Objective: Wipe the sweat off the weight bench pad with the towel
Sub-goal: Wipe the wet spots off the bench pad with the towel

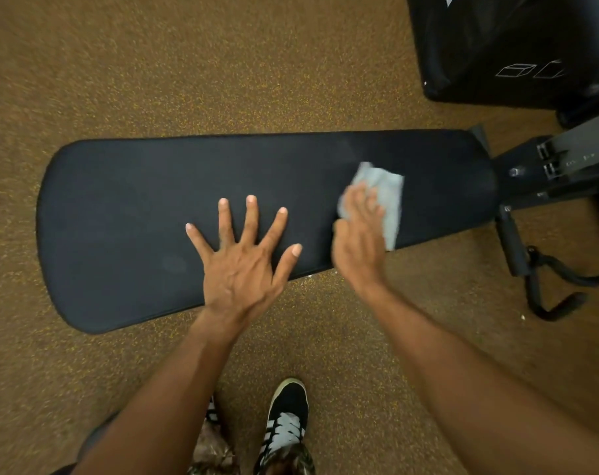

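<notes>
While you are leaning over the weight bench pad (126, 217), your left hand (239, 262) is lying flat on its dark surface near the middle, palm down, fingers spread wide apart and gripping nothing. Your right hand (358, 234) is pressing the towel (388, 197) against the pad toward its narrower, right-hand end, close to the near edge. That hand is blurred, so you cannot tell exactly how its fingers are sitting; they are lying over the pale grey cloth, bunching it beneath the palm, with crumpled folds sticking out past the fingertips and down the right side. The pad is stretching across the view from a broad rounded end on the left to the narrower end on the right, and nothing else is lying on it. Beyond that narrow end, the black bench frame (531, 173) is joining the pad, with a bolt showing and a curved black handle (558, 296) hanging lower down near the floor. A large black padded block (496, 46) with white outline markings is sitting at the upper right, well apart from your hands. Speckled brown rubber flooring (188, 63) is surrounding everything. Your black-and-white shoe (287, 416) is standing on it just below the pad, between your forearms.
</notes>
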